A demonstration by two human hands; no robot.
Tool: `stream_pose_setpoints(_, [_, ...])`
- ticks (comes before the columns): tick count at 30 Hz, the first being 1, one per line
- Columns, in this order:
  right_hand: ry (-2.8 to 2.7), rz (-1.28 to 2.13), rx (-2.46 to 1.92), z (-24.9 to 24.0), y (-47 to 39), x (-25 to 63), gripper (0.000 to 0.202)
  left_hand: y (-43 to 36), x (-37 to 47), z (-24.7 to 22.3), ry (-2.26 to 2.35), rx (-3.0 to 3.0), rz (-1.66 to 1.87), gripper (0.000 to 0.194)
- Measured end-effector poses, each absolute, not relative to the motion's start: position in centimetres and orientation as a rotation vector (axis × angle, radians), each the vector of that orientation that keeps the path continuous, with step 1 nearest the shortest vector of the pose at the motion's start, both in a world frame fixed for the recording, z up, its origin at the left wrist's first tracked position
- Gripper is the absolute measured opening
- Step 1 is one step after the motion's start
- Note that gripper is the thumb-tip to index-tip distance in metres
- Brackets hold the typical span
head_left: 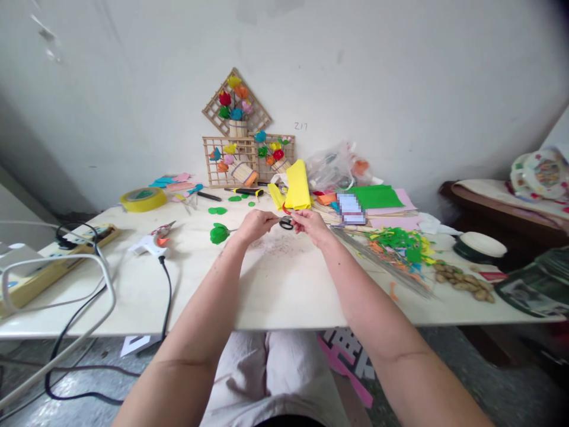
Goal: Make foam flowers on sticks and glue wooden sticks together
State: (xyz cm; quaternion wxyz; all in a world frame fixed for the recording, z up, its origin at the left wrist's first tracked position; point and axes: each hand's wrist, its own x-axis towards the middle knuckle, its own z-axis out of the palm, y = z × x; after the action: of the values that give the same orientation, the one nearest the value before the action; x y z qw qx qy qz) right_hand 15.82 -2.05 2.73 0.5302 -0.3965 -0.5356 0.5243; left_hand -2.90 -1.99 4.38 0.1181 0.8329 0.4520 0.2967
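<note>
Green flower [219, 233] points left, stem [233, 230] sideways in left hand's [258, 225] grip, scissors [286, 224] apparently in right hand [310, 224].

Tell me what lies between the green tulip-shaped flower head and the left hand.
Only a thin wire-like stem, seen against the off-white tabletop, running from the green tulip-shaped flower head to the left hand; the head view shows it.
</note>
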Motion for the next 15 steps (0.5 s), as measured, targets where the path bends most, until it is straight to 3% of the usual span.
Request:
stream_pose_setpoints(9, [-1.263, 1.24, -0.972, 2.7, -2.09, 15.75, 0.031, -2.13, -2.87, 4.32, 1.32, 2.408, 0.879, 0.032])
stream_pose_setpoints(15, [-1.312, 1.168, -0.962, 2.72, -2.12, 15.71, 0.032, -2.25, -2.83, 4.6, 1.345, 2.32, 0.842, 0.044])
